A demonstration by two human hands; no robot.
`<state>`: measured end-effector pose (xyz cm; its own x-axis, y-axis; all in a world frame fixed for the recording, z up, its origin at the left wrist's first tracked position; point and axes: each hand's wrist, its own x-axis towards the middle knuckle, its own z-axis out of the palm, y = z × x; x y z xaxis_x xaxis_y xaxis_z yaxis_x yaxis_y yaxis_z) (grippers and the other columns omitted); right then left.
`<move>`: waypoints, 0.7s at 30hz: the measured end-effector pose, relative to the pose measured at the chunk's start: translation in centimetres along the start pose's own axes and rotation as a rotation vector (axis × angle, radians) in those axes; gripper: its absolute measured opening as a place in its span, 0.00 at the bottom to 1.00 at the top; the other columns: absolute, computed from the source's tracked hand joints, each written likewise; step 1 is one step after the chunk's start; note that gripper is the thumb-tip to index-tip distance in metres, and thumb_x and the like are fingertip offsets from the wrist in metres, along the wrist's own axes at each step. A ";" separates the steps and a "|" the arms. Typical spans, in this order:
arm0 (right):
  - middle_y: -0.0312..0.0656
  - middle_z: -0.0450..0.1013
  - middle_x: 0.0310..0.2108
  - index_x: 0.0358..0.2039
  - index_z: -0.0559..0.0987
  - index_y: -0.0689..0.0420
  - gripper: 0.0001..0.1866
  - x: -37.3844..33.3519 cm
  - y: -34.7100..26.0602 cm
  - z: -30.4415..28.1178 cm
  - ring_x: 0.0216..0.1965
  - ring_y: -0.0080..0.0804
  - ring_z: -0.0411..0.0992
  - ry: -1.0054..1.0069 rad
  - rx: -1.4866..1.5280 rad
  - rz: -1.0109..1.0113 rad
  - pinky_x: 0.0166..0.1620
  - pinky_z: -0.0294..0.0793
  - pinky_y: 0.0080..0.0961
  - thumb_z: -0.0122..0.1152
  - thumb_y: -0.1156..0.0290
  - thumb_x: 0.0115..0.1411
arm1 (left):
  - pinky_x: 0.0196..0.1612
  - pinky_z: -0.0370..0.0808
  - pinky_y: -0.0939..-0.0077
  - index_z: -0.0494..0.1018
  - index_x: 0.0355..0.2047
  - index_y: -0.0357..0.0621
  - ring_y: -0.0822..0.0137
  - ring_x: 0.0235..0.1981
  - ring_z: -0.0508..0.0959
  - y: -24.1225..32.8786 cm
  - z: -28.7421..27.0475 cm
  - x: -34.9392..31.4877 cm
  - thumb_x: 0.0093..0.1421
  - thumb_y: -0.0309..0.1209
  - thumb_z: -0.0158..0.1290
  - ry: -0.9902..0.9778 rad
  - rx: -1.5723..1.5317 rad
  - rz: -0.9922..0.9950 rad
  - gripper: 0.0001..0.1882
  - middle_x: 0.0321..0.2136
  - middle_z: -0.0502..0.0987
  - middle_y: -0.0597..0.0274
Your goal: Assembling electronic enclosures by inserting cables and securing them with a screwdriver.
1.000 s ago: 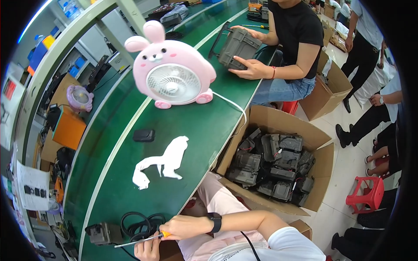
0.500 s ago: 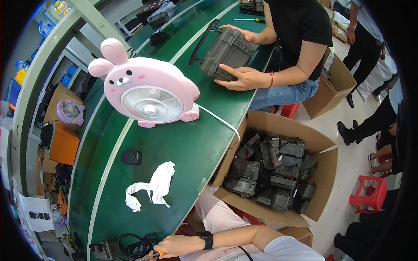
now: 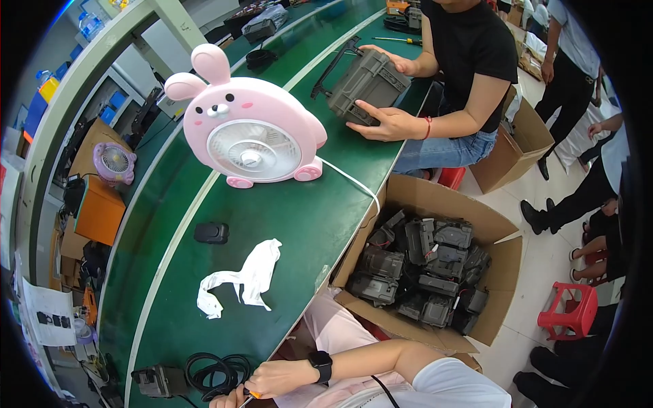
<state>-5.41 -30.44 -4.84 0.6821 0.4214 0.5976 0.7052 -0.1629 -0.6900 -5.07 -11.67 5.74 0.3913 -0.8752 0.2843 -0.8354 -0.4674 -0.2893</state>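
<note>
My right hand [image 3: 280, 378], with a black watch on its wrist, is closed round an orange-handled screwdriver [image 3: 254, 394] at the lower edge. Just left of it, my left hand [image 3: 228, 400] is cut off by the frame; its visible fingers are curled together near the screwdriver, and what they grip is hidden. Past my hands, a coiled black cable [image 3: 204, 372] lies beside a dark grey hard case [image 3: 158, 381] on the green table [image 3: 170, 319]. A crumpled white cloth or paper [image 3: 258, 275] and a small black device [image 3: 211, 232] are farther up.
A pink rabbit-shaped fan [image 3: 255, 129] stands on the table, its white cord running to the edge. Beyond, a co-worker holds a grey case [image 3: 371, 85] with both hands. A cardboard box [image 3: 500, 272] full of similar cases stands beside the table; a red stool [image 3: 568, 311] is farther right.
The view has shifted slightly, moving the fan right and up. My left hand has come further into view beside the right one. The co-worker still holds the case.
</note>
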 end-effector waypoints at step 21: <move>0.56 0.71 0.18 0.23 0.76 0.68 0.20 0.8 -3.0 -0.5 0.21 0.56 0.71 0.005 0.089 0.305 0.26 0.71 0.40 0.61 0.61 0.60 | 0.42 0.74 0.67 0.81 0.41 0.47 0.63 0.34 0.77 -0.2 2.5 -3.8 0.59 0.29 0.56 0.091 0.003 -0.055 0.10 0.35 0.78 0.65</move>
<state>-6.89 -30.07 -2.02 0.8605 0.3606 0.3598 0.4488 -0.2025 -0.8704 -5.44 -8.61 2.47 0.3996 -0.8333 0.3819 -0.8124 -0.5150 -0.2736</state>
